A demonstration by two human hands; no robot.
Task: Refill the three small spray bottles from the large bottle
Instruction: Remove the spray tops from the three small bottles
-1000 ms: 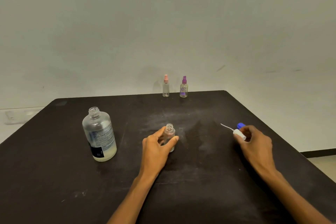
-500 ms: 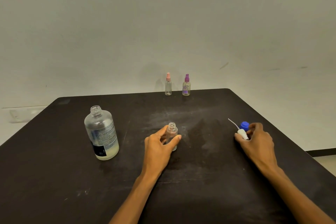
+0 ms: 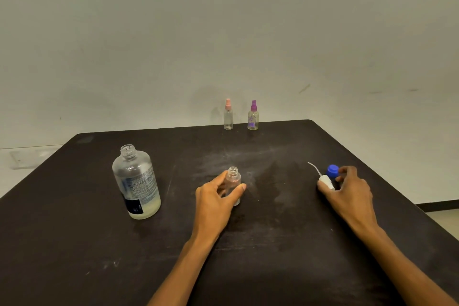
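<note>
Little has changed since the earlier frames: both hands have kept their holds, and the view has only shifted slightly. The left hand [image 3: 215,202] curls thumb and fingers around the open bottle [image 3: 233,184], upright mid-table, mouth up. The right hand [image 3: 349,192] pinches the white spray head [image 3: 325,182] on the table [image 3: 273,243] at right, its thin tube pointing far-left; a blue cap [image 3: 332,171] lies just beside it. The large bottle [image 3: 136,182] stands uncapped at left, neck leaning slightly away. The pink-top bottle [image 3: 228,115] and purple-top bottle [image 3: 253,115] stand upright at the far edge.
</note>
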